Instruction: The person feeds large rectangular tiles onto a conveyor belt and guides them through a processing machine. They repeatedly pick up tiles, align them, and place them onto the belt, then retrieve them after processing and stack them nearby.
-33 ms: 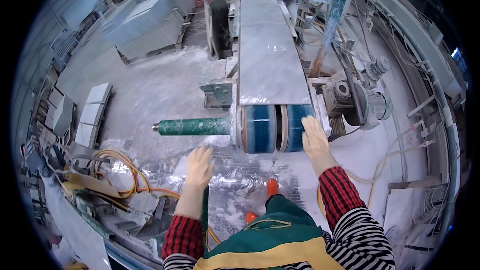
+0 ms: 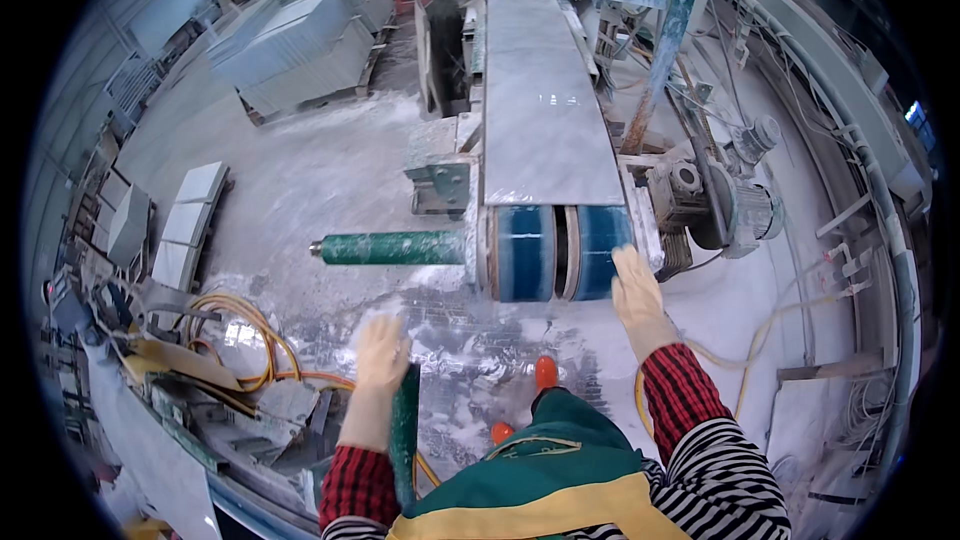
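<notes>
A long grey stone slab (image 2: 548,110) lies on a conveyor line that ends in two blue rollers (image 2: 555,252). A green cylinder (image 2: 395,247) sticks out to the left of them. My right hand (image 2: 634,292), in a pale glove, rests flat with its fingers spread on the right blue roller's near end. My left hand (image 2: 384,350), also gloved, hovers open over the wet, dusty floor (image 2: 300,170) and holds nothing. A green bar (image 2: 405,435) runs beside my left forearm. My orange shoes (image 2: 545,372) show below.
An electric motor (image 2: 735,208) and a gearbox sit right of the rollers. Yellow and orange hoses (image 2: 250,335) coil at the lower left among scrap. Stacks of grey slabs (image 2: 300,45) and loose tiles (image 2: 185,225) stand to the left. A curved pipe rail (image 2: 890,230) runs along the right.
</notes>
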{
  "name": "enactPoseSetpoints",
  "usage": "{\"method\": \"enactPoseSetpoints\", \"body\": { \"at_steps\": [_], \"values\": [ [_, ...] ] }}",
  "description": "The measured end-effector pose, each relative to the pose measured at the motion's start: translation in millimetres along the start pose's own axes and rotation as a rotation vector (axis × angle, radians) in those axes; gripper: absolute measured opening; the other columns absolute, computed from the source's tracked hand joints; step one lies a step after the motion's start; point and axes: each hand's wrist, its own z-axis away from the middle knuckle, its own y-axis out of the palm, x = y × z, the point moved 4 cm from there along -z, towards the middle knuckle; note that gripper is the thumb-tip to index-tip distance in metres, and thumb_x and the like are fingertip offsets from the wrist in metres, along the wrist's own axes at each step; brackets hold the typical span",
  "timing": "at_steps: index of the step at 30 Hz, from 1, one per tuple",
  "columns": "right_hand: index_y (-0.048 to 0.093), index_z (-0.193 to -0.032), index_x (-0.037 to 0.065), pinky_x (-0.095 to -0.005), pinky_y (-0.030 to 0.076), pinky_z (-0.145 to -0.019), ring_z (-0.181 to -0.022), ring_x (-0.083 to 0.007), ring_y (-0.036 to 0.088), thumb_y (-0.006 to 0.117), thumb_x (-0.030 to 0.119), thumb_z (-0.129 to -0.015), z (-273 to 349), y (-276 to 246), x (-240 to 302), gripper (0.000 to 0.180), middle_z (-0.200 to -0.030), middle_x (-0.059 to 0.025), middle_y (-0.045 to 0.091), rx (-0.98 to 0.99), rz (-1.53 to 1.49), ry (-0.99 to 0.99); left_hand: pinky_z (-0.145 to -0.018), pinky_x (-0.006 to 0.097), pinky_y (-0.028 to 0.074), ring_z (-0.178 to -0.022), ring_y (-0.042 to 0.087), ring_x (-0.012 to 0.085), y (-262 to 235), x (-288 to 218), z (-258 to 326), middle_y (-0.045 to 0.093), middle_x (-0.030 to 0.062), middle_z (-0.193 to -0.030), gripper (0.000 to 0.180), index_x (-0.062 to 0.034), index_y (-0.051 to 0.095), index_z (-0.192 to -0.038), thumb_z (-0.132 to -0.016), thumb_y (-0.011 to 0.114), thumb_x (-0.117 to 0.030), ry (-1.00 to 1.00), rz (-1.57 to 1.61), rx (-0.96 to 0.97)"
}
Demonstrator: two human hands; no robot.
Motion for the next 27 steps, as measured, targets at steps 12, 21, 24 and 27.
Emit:
{"method": "enactPoseSetpoints", "body": {
  "at_steps": [12, 21, 24, 27],
  "values": [
    [0.073, -0.137, 0.009, -0.0532, 0.048, -0.119, -0.137, -0.0451, 0.061, 0.064, 0.031, -0.101, 277, 12, -39, 0.042, -0.141, -0.0266, 0.07, 0.472, 0.017, 0.591, -0.125, 0.065, 0.034, -0.147, 0.046, 0.0602, -226, -29, 480, 0.054, 0.0351, -0.158, 0.051, 0.003, 0.057, -0.154, -0.106, 0.06, -0.016, -0.714, -0.406, 0.003],
    [0.07, -0.145, 0.012, -0.048, 0.046, -0.123, -0.145, -0.0402, 0.058, 0.057, 0.038, -0.107, 209, 63, 99, 0.047, -0.155, -0.0207, 0.062, 0.331, -0.353, 0.074, -0.131, 0.062, 0.028, -0.153, 0.041, 0.0549, -180, -102, 473, 0.047, 0.0311, -0.166, 0.054, -0.0029, 0.052, -0.158, -0.106, 0.06, -0.017, -0.696, -0.236, 0.06],
    [0.068, -0.147, 0.013, -0.0455, 0.047, -0.122, -0.144, -0.0365, 0.059, 0.057, 0.035, -0.107, 229, 49, 183, 0.046, -0.154, -0.0172, 0.063, 0.415, -0.434, -0.15, -0.13, 0.058, 0.031, -0.153, 0.042, 0.0537, -180, -102, 476, 0.048, 0.0284, -0.167, 0.05, -0.0022, 0.055, -0.155, -0.106, 0.06, -0.012, -0.706, -0.25, 0.024],
    [0.067, -0.147, 0.013, -0.0443, 0.047, -0.122, -0.143, -0.0339, 0.059, 0.056, 0.031, -0.107, 279, 20, 222, 0.045, -0.154, -0.014, 0.064, 0.428, -0.399, -0.446, -0.129, 0.059, 0.033, -0.152, 0.044, 0.0535, -184, -103, 477, 0.05, 0.0287, -0.166, 0.045, -0.002, 0.06, -0.152, -0.109, 0.059, -0.016, -0.736, -0.287, 0.025]
  ]
}}
